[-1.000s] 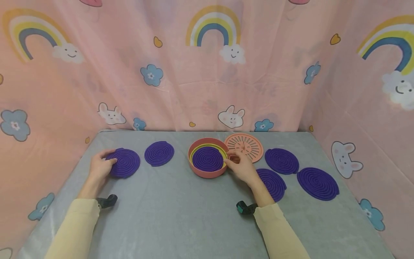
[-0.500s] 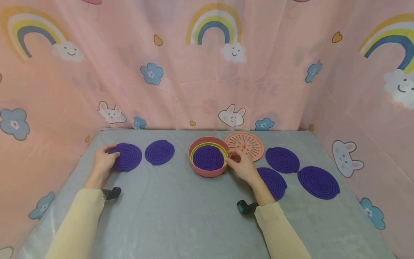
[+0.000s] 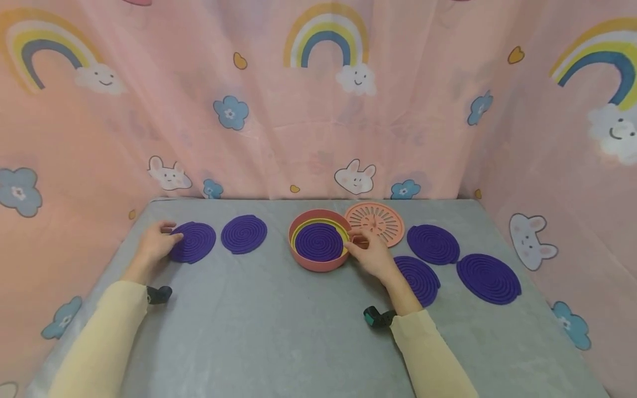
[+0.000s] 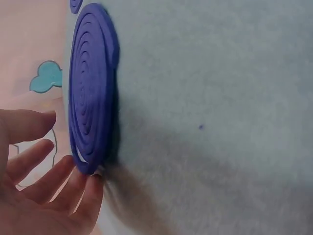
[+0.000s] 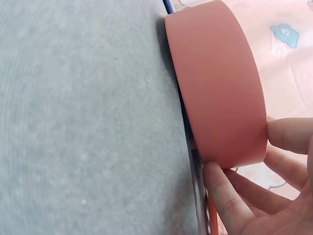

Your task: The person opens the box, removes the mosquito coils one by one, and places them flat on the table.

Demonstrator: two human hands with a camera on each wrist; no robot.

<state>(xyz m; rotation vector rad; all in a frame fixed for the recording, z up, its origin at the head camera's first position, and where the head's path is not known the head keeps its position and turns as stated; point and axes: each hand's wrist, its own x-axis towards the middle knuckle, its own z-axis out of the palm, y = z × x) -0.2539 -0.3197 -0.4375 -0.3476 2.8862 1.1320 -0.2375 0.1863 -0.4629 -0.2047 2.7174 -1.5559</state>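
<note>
In the head view my left hand (image 3: 158,243) is at the left edge of a purple mosquito coil (image 3: 195,242), which lies on the grey table. The left wrist view shows the fingers spread at the coil's (image 4: 88,93) near edge, the thumb standing apart from it. My right hand (image 3: 370,254) holds the right side of a round pink mosquito coil box (image 3: 318,267). In the right wrist view its thumb is at the rim of the box (image 5: 220,88) and its fingertips are against the outer wall. A yellow ring and another purple coil (image 3: 318,242) are inside.
A slotted pink lid (image 3: 393,224) lies behind the right hand. One coil (image 3: 244,234) sits between the left hand and the box. To the right are three more coils, one (image 3: 417,281) partly hidden by the right forearm. A patterned pink curtain (image 3: 318,138) encloses the table.
The coil at my left hand has shifted a little toward the back of the table. My left fingers have loosened from it and the hand has drawn slightly left. The right hand has stayed.
</note>
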